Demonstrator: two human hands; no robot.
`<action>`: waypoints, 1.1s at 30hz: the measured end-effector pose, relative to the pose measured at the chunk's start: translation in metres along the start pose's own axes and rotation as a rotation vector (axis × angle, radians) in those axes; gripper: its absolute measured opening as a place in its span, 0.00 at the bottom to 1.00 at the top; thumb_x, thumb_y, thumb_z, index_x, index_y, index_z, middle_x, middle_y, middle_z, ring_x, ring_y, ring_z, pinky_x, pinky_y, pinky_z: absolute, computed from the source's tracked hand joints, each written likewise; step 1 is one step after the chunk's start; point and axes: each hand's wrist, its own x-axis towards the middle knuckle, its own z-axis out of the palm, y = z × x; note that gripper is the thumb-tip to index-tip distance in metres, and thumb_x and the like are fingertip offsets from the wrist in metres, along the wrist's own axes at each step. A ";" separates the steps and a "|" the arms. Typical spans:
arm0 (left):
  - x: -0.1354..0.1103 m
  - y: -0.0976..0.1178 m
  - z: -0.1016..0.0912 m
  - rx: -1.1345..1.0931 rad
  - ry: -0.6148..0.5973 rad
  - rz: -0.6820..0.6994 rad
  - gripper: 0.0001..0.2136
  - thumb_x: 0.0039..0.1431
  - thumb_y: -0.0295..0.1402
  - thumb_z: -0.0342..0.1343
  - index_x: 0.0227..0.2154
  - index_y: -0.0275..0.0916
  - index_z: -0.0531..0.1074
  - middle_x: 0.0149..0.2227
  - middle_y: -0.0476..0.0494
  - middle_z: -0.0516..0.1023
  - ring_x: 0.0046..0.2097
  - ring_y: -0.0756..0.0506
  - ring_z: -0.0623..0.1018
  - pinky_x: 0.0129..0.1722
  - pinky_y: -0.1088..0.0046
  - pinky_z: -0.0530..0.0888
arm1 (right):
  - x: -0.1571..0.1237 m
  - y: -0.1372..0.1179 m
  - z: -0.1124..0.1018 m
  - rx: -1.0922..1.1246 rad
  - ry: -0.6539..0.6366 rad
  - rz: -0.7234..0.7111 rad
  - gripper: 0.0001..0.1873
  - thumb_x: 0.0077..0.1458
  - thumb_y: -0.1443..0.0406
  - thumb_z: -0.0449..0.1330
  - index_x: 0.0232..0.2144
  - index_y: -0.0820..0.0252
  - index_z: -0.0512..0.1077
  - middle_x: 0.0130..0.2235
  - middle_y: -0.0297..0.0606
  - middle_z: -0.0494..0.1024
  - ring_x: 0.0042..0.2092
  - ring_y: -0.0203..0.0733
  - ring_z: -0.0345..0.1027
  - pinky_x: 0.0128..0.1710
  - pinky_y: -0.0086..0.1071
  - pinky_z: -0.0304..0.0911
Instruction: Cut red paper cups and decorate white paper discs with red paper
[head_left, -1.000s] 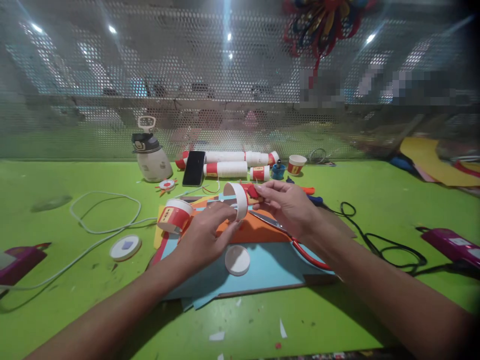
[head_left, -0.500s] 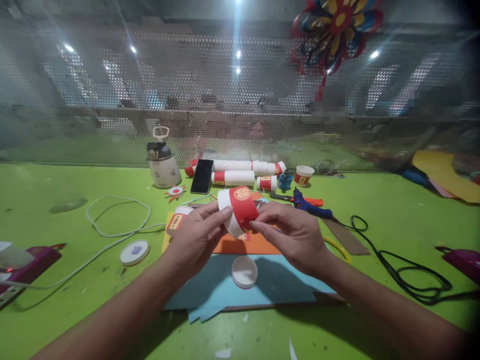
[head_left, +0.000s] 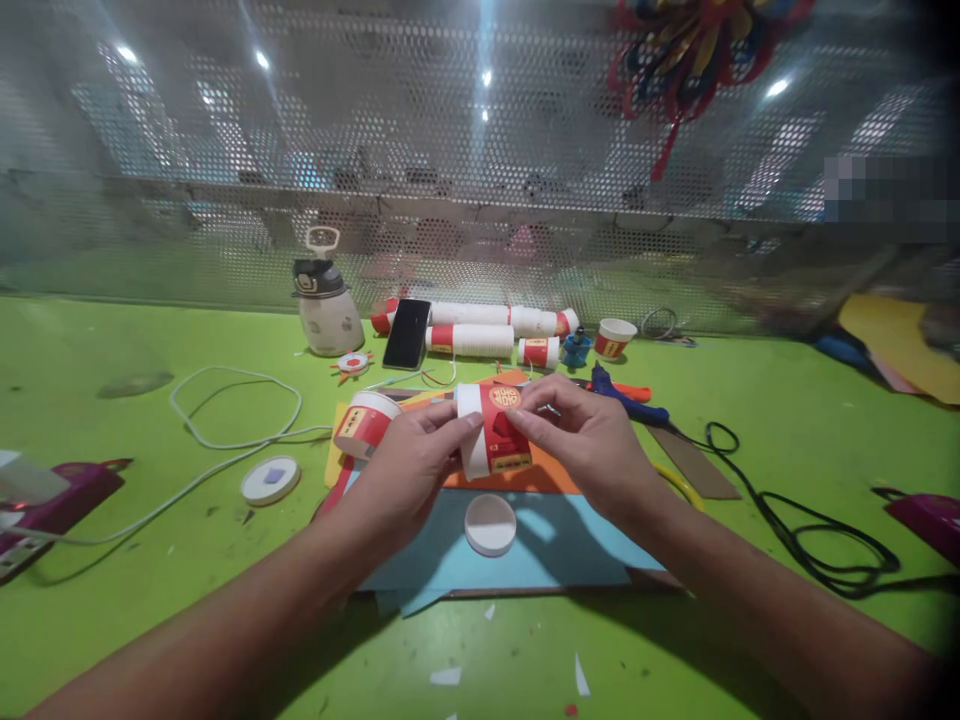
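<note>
Between my two hands is a red and white paper cup, tilted on its side above the sheets. My left hand grips its white end, thumb on top. On its red side, the fingers of my right hand are closed, thumb and fingertips on the printed wall. Below the cup a round white lid-like disc rests on a light blue sheet. Orange paper lies under the cup. Beside my left hand another paper cup leans over.
Stacked cups, a phone and a bottle stand at the back. A blue glue gun with a black cord lies right. At left are a white cable and another disc. Paper scraps lie in front.
The cup has turned in my hands, so its printed side faces me more, and it has shifted slightly right. My right fingers have moved higher on it. The camera view has tilted down a little.
</note>
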 end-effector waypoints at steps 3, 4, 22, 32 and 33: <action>-0.002 0.000 0.001 -0.004 0.013 -0.019 0.08 0.53 0.31 0.63 0.37 0.36 0.81 0.37 0.41 0.84 0.39 0.45 0.80 0.39 0.70 0.73 | 0.000 0.001 0.003 -0.020 0.019 -0.008 0.07 0.50 0.64 0.65 0.23 0.59 0.72 0.33 0.35 0.70 0.36 0.40 0.65 0.38 0.38 0.64; -0.002 0.001 0.002 -0.005 0.012 -0.021 0.08 0.53 0.31 0.63 0.37 0.36 0.81 0.38 0.41 0.84 0.40 0.44 0.80 0.40 0.70 0.73 | 0.000 0.002 0.003 -0.018 0.021 -0.005 0.07 0.50 0.64 0.65 0.23 0.58 0.72 0.32 0.35 0.70 0.35 0.39 0.65 0.36 0.37 0.64; 0.000 -0.006 0.003 -0.031 0.009 0.066 0.18 0.48 0.26 0.66 0.44 0.37 0.78 0.42 0.41 0.83 0.44 0.40 0.80 0.47 0.62 0.74 | -0.006 0.007 0.010 0.133 0.071 0.037 0.09 0.49 0.64 0.67 0.33 0.57 0.72 0.29 0.29 0.72 0.31 0.35 0.66 0.33 0.32 0.66; 0.001 -0.006 -0.001 0.037 0.000 0.111 0.15 0.51 0.28 0.66 0.44 0.38 0.79 0.43 0.41 0.83 0.45 0.40 0.80 0.46 0.63 0.74 | -0.003 0.000 -0.003 0.144 0.064 0.207 0.13 0.52 0.56 0.66 0.30 0.59 0.71 0.25 0.28 0.70 0.26 0.32 0.63 0.26 0.29 0.60; 0.001 -0.007 -0.001 0.037 0.001 0.126 0.15 0.51 0.28 0.66 0.44 0.38 0.79 0.43 0.41 0.83 0.45 0.40 0.80 0.47 0.63 0.74 | -0.003 -0.001 -0.002 0.131 0.055 0.212 0.14 0.52 0.55 0.66 0.29 0.59 0.71 0.25 0.29 0.70 0.26 0.32 0.63 0.26 0.29 0.60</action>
